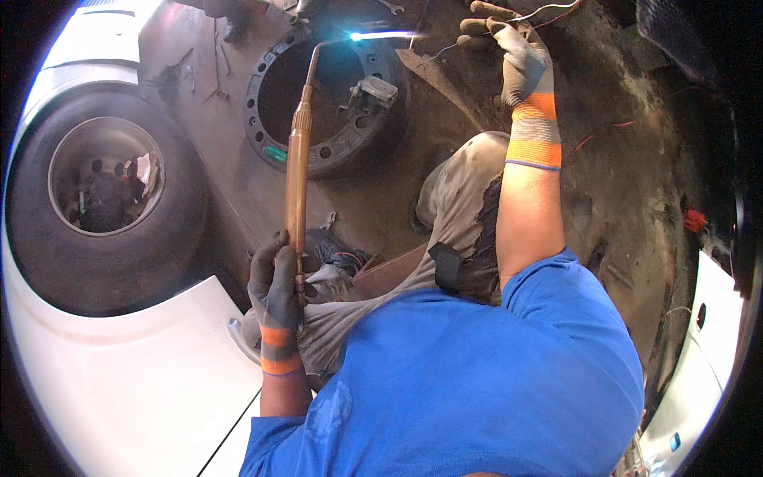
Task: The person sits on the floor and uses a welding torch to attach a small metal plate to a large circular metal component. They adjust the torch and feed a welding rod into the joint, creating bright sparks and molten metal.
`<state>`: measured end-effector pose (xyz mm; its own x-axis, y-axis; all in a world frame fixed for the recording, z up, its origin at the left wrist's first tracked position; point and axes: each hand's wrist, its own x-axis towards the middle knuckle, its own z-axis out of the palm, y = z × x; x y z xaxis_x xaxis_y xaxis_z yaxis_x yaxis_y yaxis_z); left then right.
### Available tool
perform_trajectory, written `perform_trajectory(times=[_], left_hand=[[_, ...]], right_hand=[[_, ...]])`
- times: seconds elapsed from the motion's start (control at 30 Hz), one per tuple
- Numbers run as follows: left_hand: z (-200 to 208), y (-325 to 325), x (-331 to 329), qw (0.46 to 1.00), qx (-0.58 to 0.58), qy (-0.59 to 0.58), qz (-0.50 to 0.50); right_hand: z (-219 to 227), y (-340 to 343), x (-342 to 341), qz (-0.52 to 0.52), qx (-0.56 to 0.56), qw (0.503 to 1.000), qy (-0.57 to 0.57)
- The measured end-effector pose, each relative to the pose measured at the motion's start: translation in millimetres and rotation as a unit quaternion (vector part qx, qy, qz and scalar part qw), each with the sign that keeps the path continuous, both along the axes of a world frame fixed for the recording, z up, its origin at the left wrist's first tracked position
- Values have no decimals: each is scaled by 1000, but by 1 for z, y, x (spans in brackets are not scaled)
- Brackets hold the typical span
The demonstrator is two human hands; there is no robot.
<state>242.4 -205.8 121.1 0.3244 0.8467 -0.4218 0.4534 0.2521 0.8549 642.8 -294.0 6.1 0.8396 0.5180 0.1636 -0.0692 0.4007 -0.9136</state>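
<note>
My left hand (274, 278), in a dark glove with an orange and grey cuff, is wrapped round the lower end of a long brass-coloured gas torch (297, 171). The torch points up and away, and its thin bent neck ends in a lit bluish-white flame (381, 35) that shoots right. Farther right, my gloved right hand (517, 56) is closed round a thin pale wire (544, 9); some of its fingers stick out to the left. A thin end of wire runs from these fingers down toward a flat brown strip (435, 75). Glare hides what the flame tip meets.
A dark metal ring with bolt holes (256, 119) lies beyond the torch, a metal block (373, 93) on its right side. A wheel with a tyre (179, 230) and white body panel (135, 381) are at left. Tools (216, 63) lie far left; a red object (695, 220) is right.
</note>
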Motion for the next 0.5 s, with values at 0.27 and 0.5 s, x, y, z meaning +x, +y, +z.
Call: perform_trajectory(times=[0.27,0.5], left_hand=[[-5,-13,-3,996,82,-37,5],[-29,-37,-18,999,36,5,22]], right_hand=[[11,19,24,-121,-118,958,-232],[-2,56,-7,-40,-114,989,-87]])
